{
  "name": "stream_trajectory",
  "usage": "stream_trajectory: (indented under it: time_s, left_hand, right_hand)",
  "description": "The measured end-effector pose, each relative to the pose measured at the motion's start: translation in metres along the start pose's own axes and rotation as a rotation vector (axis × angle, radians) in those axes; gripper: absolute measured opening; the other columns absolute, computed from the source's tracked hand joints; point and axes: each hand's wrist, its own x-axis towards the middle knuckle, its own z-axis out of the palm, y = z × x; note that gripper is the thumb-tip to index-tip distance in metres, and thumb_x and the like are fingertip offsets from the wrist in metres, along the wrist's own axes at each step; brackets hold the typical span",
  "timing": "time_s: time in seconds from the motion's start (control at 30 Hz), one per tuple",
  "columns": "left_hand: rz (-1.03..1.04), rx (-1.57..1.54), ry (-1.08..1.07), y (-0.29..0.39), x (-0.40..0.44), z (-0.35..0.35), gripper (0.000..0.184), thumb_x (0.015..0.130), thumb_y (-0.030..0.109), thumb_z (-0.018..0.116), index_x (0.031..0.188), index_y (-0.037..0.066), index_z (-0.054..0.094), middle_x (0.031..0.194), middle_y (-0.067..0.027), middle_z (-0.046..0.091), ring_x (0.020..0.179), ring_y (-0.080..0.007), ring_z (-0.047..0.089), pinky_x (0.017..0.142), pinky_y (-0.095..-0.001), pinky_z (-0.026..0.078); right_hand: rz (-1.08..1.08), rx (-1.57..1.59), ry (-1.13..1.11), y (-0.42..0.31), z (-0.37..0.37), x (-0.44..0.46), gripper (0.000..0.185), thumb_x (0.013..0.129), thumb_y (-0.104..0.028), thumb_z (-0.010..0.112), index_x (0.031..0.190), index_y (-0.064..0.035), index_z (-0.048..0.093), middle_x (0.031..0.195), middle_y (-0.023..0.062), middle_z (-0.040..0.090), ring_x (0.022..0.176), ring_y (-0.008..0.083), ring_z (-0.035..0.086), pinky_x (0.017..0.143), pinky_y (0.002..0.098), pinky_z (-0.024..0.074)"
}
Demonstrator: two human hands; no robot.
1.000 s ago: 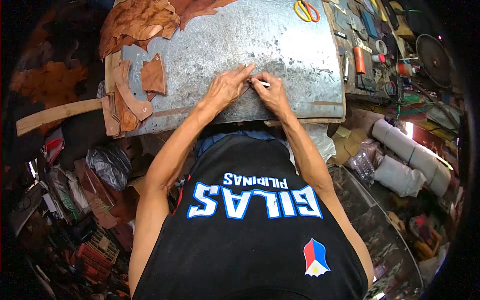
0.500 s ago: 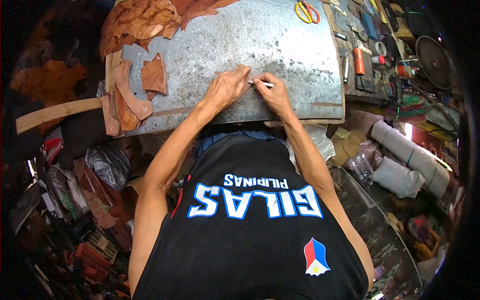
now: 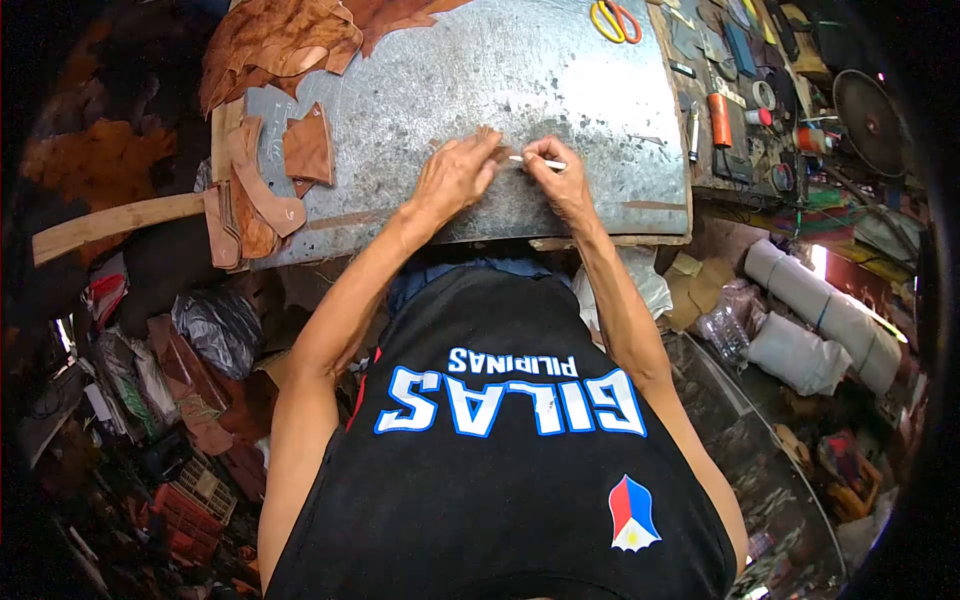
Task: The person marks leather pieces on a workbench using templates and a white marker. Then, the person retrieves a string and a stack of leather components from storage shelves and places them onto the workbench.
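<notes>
Over the metal-topped table [image 3: 430,85], my left hand [image 3: 452,178] has its fingers bent around a small brown leather piece, mostly hidden and blurred. Between the thumb and fingers of my right hand [image 3: 562,180] is a white pen [image 3: 545,162], its tip pointing left toward the left hand. A small gap separates the two hands. Left of them, a brown leather offcut [image 3: 308,148] and curved leather pieces [image 3: 270,200] lie stacked at the table's left edge.
Large brown leather hides [image 3: 285,45] cover the far left corner. Scissors [image 3: 615,20] with yellow and orange handles lie at the far right. A side bench on the right holds an orange cylinder [image 3: 719,120], a tape roll [image 3: 763,94] and several tools.
My right hand has moved slightly right and away from my left hand, still with the pen. My left hand has turned and its thumb now shows; the leather piece is less visible.
</notes>
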Motion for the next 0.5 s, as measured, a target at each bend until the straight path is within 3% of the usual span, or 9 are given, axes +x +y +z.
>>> stream_trajectory:
  time_s: [0.1,0.13,0.23,0.3,0.37,0.4,0.43,0.5]
  left_hand:
    - [-0.141,-0.072,-0.141,-0.007,0.002,-0.002,0.044,0.085,0.009,0.058,0.129,0.005,0.051,0.108,-0.021,0.064,0.09,-0.0385,0.063,0.081,-0.0435,0.051]
    - [-0.084,-0.063,-0.1,-0.009,0.001,0.0,0.045,0.086,0.008,0.056,0.13,0.006,0.049,0.108,-0.021,0.064,0.089,-0.039,0.063,0.081,-0.0439,0.051]
    - [-0.032,-0.057,-0.049,-0.006,0.0,-0.001,0.048,0.086,0.006,0.055,0.133,0.006,0.047,0.108,-0.0206,0.065,0.088,-0.0393,0.063,0.081,-0.0448,0.051]
    - [-0.029,-0.051,-0.025,-0.003,0.002,-0.004,0.048,0.086,0.006,0.055,0.133,0.006,0.047,0.109,-0.0203,0.065,0.088,-0.0391,0.064,0.081,-0.0452,0.051]
    - [-0.084,-0.077,-0.084,0.0,0.003,-0.006,0.047,0.088,0.01,0.055,0.135,0.006,0.046,0.116,-0.0225,0.062,0.094,-0.0402,0.063,0.085,-0.0452,0.051]
    - [-0.082,-0.074,-0.078,0.002,0.004,-0.006,0.047,0.088,0.01,0.055,0.135,0.006,0.046,0.116,-0.0225,0.062,0.094,-0.0402,0.063,0.085,-0.0452,0.051]
    - [-0.082,-0.043,-0.031,0.006,0.002,-0.006,0.051,0.088,0.011,0.056,0.137,0.009,0.044,0.124,-0.0226,0.056,0.098,-0.041,0.062,0.086,-0.0456,0.051]
    - [-0.082,-0.003,0.021,0.008,-0.001,-0.012,0.054,0.087,0.013,0.058,0.139,0.013,0.042,0.132,-0.0228,0.051,0.102,-0.0418,0.06,0.086,-0.0459,0.051]
  right_hand:
    - [-0.028,-0.311,-0.095,-0.009,0.013,-0.001,0.016,0.085,-0.018,0.063,0.091,-0.003,0.065,0.079,0.008,0.068,0.074,0.014,0.063,0.065,0.0283,0.048]
    - [-0.18,-0.43,-0.024,-0.002,0.018,-0.001,0.016,0.084,-0.017,0.063,0.091,-0.0025,0.065,0.077,0.013,0.069,0.07,0.0197,0.067,0.062,0.0331,0.0504]
    - [-0.082,-0.33,0.024,-0.004,0.018,0.0,0.016,0.083,-0.017,0.063,0.088,-0.0019,0.065,0.077,0.014,0.069,0.069,0.0224,0.067,0.061,0.0341,0.0504]
    - [-0.115,-0.372,0.015,0.001,0.013,0.002,0.015,0.083,-0.016,0.063,0.087,-0.0017,0.064,0.08,0.0121,0.068,0.072,0.0193,0.065,0.061,0.0315,0.049]
    - [-0.002,-0.302,-0.084,-0.002,0.003,-0.001,0.013,0.083,-0.015,0.063,0.085,-0.0025,0.064,0.079,0.0076,0.066,0.073,0.0148,0.06,0.062,0.0274,0.0469]
    - [-0.028,-0.079,0.001,-0.003,0.001,0.0,0.01,0.084,-0.014,0.062,0.083,-0.0042,0.063,0.077,0.0027,0.063,0.07,0.0105,0.055,0.062,0.0252,0.0447]
    - [0.094,-0.001,0.046,-0.009,-0.007,0.0,0.014,0.087,-0.016,0.061,0.083,-0.0023,0.062,0.075,0.0001,0.059,0.072,0.0096,0.053,0.067,0.0245,0.0431]
    - [0.116,0.136,0.155,-0.008,-0.02,0.004,0.025,0.093,-0.023,0.057,0.08,-0.0021,0.059,0.07,0.001,0.055,0.067,0.0093,0.049,0.063,0.0246,0.0415]
